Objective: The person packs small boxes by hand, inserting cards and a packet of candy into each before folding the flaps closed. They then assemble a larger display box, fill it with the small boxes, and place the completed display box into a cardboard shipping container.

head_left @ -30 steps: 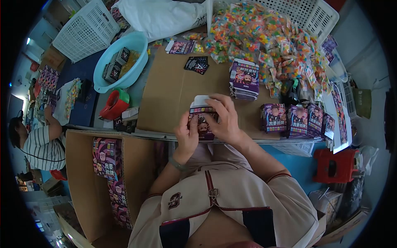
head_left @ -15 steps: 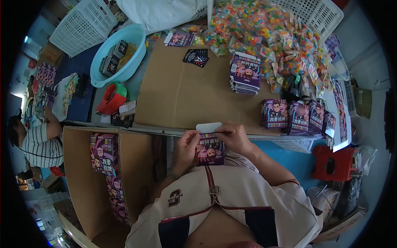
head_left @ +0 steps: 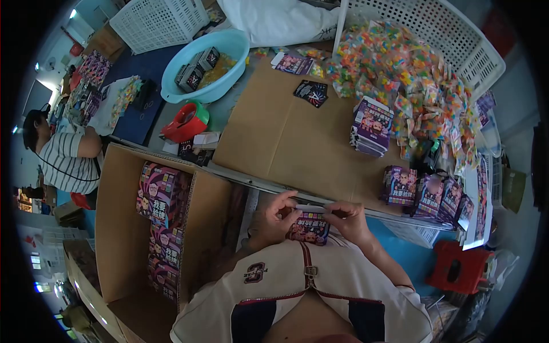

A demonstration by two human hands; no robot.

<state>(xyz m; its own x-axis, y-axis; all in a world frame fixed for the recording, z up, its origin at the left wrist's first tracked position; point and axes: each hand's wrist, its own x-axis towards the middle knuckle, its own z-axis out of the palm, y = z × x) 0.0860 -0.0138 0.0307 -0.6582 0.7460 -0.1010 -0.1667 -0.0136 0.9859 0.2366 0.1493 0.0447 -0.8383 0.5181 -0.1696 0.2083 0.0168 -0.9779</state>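
Between my two hands, close to my chest below the table edge, is a purple printed box (head_left: pixel 309 227) with its top end toward the table. My left hand (head_left: pixel 279 217) pinches the box's upper left corner with thumb and fingers. At the upper right corner, my right hand (head_left: pixel 347 219) grips it the same way. The white flap seen on top before is now folded down or hidden. Ahead on the cardboard sheet (head_left: pixel 286 137) stands a stack of flat purple boxes (head_left: pixel 372 127). Several filled purple boxes (head_left: pixel 400 185) stand at the table's right front.
Candy packets (head_left: pixel 412 74) are heaped at the back right. A blue basin (head_left: pixel 233 77) and a red tape dispenser (head_left: pixel 184 123) lie left. An open carton (head_left: pixel 117 228) with purple boxes is beside me. A person (head_left: pixel 68 151) is at far left.
The white flap has gone from sight at the box top, and my fingers have shifted on its corners. The whole view has turned, so the table appears tilted and further right.
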